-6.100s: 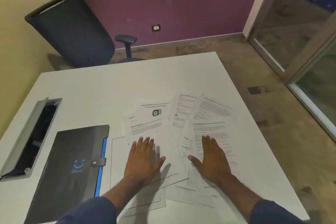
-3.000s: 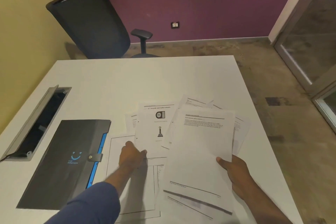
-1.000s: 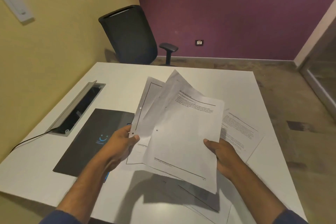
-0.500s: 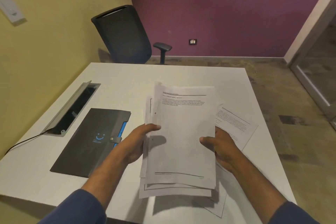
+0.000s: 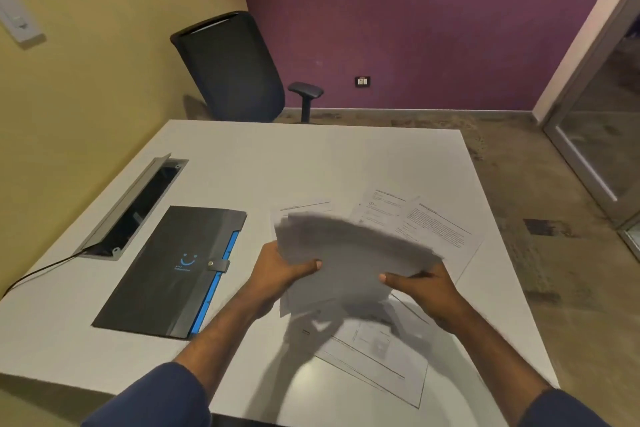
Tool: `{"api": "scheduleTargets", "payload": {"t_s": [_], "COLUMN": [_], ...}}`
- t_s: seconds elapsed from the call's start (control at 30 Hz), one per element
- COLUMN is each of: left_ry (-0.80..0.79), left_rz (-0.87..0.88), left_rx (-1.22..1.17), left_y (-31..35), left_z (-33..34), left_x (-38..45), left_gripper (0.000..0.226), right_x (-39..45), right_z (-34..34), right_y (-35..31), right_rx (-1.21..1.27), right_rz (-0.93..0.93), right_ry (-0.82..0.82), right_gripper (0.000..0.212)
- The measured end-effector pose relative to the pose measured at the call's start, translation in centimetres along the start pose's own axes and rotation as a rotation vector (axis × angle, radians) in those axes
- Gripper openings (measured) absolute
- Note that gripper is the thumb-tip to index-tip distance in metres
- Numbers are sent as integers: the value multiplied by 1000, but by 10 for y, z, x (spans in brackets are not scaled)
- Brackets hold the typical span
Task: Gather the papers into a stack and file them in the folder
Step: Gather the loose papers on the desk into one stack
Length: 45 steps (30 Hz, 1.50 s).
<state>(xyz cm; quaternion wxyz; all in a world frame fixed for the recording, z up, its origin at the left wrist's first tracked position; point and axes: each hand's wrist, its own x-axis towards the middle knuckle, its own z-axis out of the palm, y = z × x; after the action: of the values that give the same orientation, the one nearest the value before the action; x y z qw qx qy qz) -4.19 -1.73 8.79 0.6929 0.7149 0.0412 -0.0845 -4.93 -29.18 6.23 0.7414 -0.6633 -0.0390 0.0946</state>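
Note:
I hold a stack of papers (image 5: pixel 349 253) above the white table (image 5: pixel 242 166), blurred by motion and tipped nearly flat. My left hand (image 5: pixel 280 270) grips its left edge and my right hand (image 5: pixel 419 282) grips its right edge. Loose printed sheets still lie on the table: two at the far right (image 5: pixel 426 218), one peeking out behind the stack (image 5: pixel 304 206), and one near the front edge (image 5: pixel 377 357). The dark grey folder (image 5: pixel 173 270) with a blue spine and a snap strap lies closed to the left of my left hand.
A cable tray (image 5: pixel 135 208) with its lid raised is set into the table's left side, and a cable (image 5: pixel 38 274) runs from it. A black office chair (image 5: pixel 232 66) stands behind the table's far edge. A glass door (image 5: pixel 602 135) is at the right.
The stack has tipped from upright, facing me, to nearly flat and lower over the table. Both hands keep their grip on its side edges.

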Motion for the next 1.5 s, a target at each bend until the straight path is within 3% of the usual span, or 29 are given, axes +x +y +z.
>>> {"api": "scheduleTargets", "payload": {"t_s": [0.13, 0.23, 0.33, 0.4, 0.57, 0.67, 0.73, 0.83, 0.93, 1.1, 1.23, 1.5], "left_ry": [-8, 72, 119, 110, 126, 115, 90, 8, -2, 105, 38, 149], "left_rz": [10, 4, 13, 48, 62, 109, 127, 77, -30, -36, -127, -208], "left_rx": [39, 5, -31, -53, -101, -112, -120, -87, -12, -42, -15, 120], "left_y": [-21, -22, -18, -16, -11, -9, -9, -22, -44, -57, -67, -80], "left_z": [8, 14, 18, 20, 28, 30, 31, 31, 34, 36, 42, 50], "left_x": [-8, -11, -9, -9, -8, -4, -1, -1, -6, -1, 3, 16], "left_gripper": [20, 20, 28, 29, 27, 24, 31, 44, 48, 36, 22, 21], "right_x": [-1, -2, 0, -2, -3, 0, -2, -5, -9, -11, -13, -1], "right_z": [-1, 5, 10, 14, 23, 22, 19, 15, 13, 9, 11, 0], "right_y": [23, 26, 20, 15, 11, 5, 8, 26, 46, 52, 58, 63], "right_rx": [58, -111, -236, -220, -150, -127, -102, -91, -187, -144, -188, -242], "right_rz": [121, 1, -160, -225, -242, -260, -225, -22, 153, 74, 119, 127], "right_ry": [10, 80, 110, 109, 226, 307, 315, 326, 320, 389, 356, 360], "right_gripper": [35, 13, 21, 10, 32, 26, 16, 10, 19, 12, 19, 21]}}
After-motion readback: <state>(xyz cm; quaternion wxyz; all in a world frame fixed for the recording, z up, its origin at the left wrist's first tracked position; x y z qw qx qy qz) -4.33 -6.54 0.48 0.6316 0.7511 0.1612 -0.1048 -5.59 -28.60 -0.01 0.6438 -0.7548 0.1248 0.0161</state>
